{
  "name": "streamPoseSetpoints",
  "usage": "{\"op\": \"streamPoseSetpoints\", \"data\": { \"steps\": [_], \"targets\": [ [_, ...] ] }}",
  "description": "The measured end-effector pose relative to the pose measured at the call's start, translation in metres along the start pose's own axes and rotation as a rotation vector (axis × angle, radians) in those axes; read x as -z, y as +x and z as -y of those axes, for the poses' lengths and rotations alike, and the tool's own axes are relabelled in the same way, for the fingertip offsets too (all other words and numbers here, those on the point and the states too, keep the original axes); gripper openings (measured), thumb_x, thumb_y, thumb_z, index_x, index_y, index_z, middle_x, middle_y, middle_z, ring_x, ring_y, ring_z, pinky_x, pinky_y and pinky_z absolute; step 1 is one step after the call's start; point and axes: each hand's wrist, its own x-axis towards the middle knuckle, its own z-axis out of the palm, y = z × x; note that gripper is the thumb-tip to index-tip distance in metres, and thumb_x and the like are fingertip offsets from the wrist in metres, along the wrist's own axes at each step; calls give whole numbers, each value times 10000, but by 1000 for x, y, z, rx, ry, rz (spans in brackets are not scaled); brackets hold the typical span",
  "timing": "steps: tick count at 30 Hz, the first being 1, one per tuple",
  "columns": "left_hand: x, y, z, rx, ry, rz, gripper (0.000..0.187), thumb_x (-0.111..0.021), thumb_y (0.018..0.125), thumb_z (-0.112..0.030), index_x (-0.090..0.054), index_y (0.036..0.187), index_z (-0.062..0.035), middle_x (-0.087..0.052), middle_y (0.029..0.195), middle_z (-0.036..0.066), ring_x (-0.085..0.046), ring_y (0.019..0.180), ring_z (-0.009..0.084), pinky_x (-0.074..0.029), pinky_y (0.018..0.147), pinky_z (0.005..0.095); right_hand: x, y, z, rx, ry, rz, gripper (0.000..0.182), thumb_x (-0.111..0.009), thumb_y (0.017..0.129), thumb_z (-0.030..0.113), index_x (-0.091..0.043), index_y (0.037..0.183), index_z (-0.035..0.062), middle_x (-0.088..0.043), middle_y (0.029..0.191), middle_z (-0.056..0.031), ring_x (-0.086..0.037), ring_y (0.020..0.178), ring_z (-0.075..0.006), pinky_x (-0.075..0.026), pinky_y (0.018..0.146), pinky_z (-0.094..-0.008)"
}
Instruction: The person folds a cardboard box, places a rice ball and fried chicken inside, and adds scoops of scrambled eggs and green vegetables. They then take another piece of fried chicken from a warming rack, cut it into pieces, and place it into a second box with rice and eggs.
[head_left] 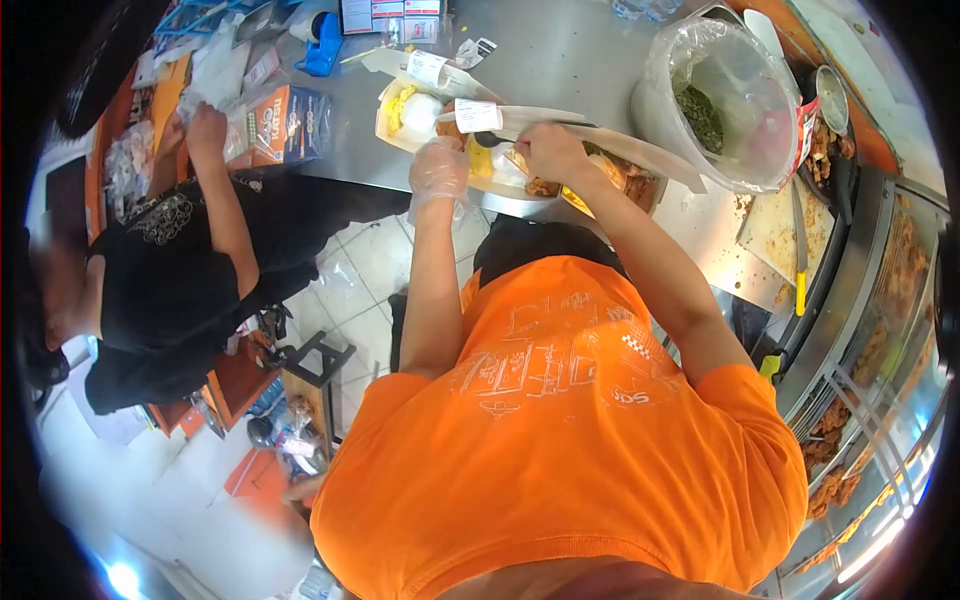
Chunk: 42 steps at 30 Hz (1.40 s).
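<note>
My left hand [438,170] wears a clear plastic glove. Its fingers curl around a brown fried piece [451,129] at the near edge of an open white takeaway box [392,122] that holds white rice and yellow corn. My bare right hand [549,150] grips the long white lid [640,152] of a box, which lies over a tray of fried chicken [628,180]. A printed label [477,115] sits on the lid between my hands. Both arms reach out from my orange shirt over the steel counter [560,50].
A white bucket [720,100] lined with a plastic bag holds green herbs at the back right. On a cutting board [770,230] lies a yellow-handled knife [799,262]. A glass display case [880,330] with fried chicken runs along the right. A co-worker in black [165,270] handles an orange packet [285,125] at left.
</note>
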Motion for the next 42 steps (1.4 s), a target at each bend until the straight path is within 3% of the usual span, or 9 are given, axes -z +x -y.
{"op": "streamPoseSetpoints", "data": {
  "steps": [7, 10, 17, 20, 22, 25, 29, 38, 42],
  "targets": [
    [-8, -20, -2, -171, -27, -65, 181, -642, 829, -213, -746, 918, -96, -712, 916, 152, -695, 859, 355, -553, 785, 461, 10, -5, 14, -276, -106, 76, 298, -573, 918, 260, -723, 1009, 19, -700, 1012, -237, -686, 916, -405, -542, 869, -465],
    [-16, -22, -3, -228, -4, -89, 162, -635, 838, -207, -735, 890, -89, -700, 895, 156, -694, 823, 351, -557, 760, 458, 35, -39, 17, -136, -95, 94, 265, -600, 904, 234, -722, 1008, 23, -704, 1013, -233, -688, 916, -393, -541, 839, -464],
    [6, -11, 0, -293, 286, 292, 277, -609, 891, -300, -717, 875, -46, -693, 892, 210, -683, 829, 370, -546, 703, 477, 206, -162, 8, -72, 363, -110, 259, -634, 869, 147, -732, 1086, 47, -715, 823, -162, -680, 742, -337, -538, 719, -412],
    [77, -16, -49, -454, 394, 392, 321, -647, 903, -311, -714, 920, 3, -711, 913, 200, -705, 838, 310, -552, 695, 421, 273, -174, -32, -361, 45, -244, 214, -622, 878, 95, -727, 1041, 3, -700, 783, -144, -663, 677, -227, -533, 676, -339],
    [118, -30, -109, -99, -296, 668, 350, -705, 905, -294, -701, 1030, 33, -724, 923, 162, -711, 808, 223, -547, 689, 347, 284, -146, -90, -362, -299, -208, 219, -606, 869, 90, -737, 1027, 14, -718, 812, -138, -693, 717, -264, -554, 693, -370],
    [113, -44, -174, -231, -779, 647, 366, -722, 916, -265, -677, 1158, 6, -725, 951, 93, -668, 757, 132, -516, 660, 279, 259, -77, -123, -546, -442, 23, 184, -602, 830, 82, -739, 935, 17, -728, 886, -167, -717, 829, -335, -575, 732, -434],
    [89, -50, -214, -506, -599, 531, 357, -708, 928, -215, -658, 1179, 35, -730, 932, 130, -686, 728, 154, -532, 672, 287, 218, -47, -118, -400, -481, 93, 208, -649, 810, 80, -752, 981, 20, -730, 977, -196, -719, 925, -344, -588, 747, -443],
    [83, -44, -175, -217, -782, 683, 340, -718, 922, -183, -658, 1185, 23, -720, 908, 88, -689, 762, 133, -528, 652, 251, 209, -44, -177, -234, -323, 598, 231, -662, 843, 220, -764, 964, 51, -723, 771, -128, -696, 690, -255, -568, 651, -386],
    [97, -35, -146, -137, -675, 669, 319, -723, 916, -194, -668, 1140, 27, -721, 933, 80, -703, 762, 150, -533, 646, 261, 258, -85, -160, -381, 36, 296, 283, -729, 828, 286, -764, 1019, 80, -679, 688, -74, -644, 619, -179, -521, 586, -335]
  ]
}}
